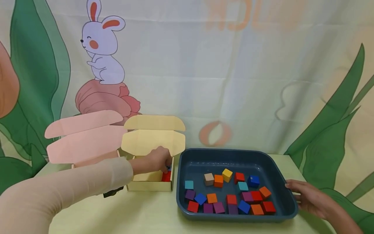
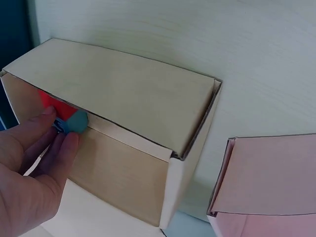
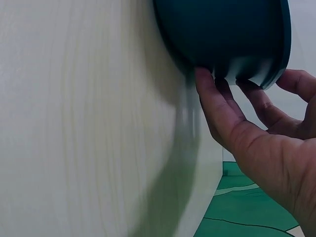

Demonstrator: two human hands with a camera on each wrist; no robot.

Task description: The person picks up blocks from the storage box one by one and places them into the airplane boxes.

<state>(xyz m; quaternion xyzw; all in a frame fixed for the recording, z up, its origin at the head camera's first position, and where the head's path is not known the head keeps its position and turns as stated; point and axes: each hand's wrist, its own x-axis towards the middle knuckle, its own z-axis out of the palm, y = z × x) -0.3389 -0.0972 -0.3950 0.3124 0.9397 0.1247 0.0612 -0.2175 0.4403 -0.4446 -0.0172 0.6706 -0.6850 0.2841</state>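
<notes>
My left hand (image 1: pixel 157 160) reaches into the yellow box (image 1: pixel 149 186), whose lid stands raised. Between the thumb and fingers it pinches a small blue block (image 2: pixel 60 125) with a teal-looking face, partly covered by the fingers. Beside it in the box lies a red block (image 1: pixel 166 176). My right hand (image 1: pixel 312 198) holds the right side of the dark blue tray (image 1: pixel 233 217). In the right wrist view, one digit reaches over the rim and the other fingertips touch the outer wall.
Several coloured cubes lie in the tray, among them a yellow cube (image 1: pixel 227 175) and a wooden cube (image 1: pixel 208 179). A pink box (image 1: pixel 87 143) with a raised lid stands left of the yellow one, partly behind my left sleeve (image 1: pixel 87 178). A printed curtain (image 1: pixel 181 65) hangs behind.
</notes>
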